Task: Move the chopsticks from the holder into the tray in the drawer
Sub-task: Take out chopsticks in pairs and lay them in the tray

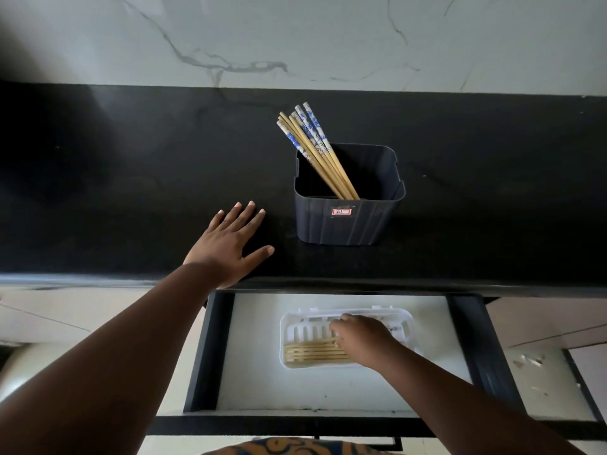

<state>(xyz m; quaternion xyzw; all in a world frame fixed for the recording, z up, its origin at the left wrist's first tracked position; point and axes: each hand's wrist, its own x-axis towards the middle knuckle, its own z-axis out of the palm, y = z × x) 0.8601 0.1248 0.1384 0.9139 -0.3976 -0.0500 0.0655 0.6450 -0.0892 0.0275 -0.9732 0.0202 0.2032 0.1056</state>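
A dark square holder (348,221) stands on the black counter and holds several bamboo chopsticks (312,146) with blue-and-white tops, leaning to the back left. Below it the drawer is open, and a white slotted tray (295,326) lies inside. Several chopsticks (308,352) lie flat in the tray's front half. My right hand (364,339) is down in the tray, its fingers closed over the right ends of those chopsticks. My left hand (230,241) rests flat on the counter, fingers spread, to the left of the holder.
The drawer (210,356) has black side walls and a white floor. The black counter's (98,192) front edge overhangs the drawer's back. A marble wall (295,37) rises behind the counter. Pale cabinet fronts flank the drawer.
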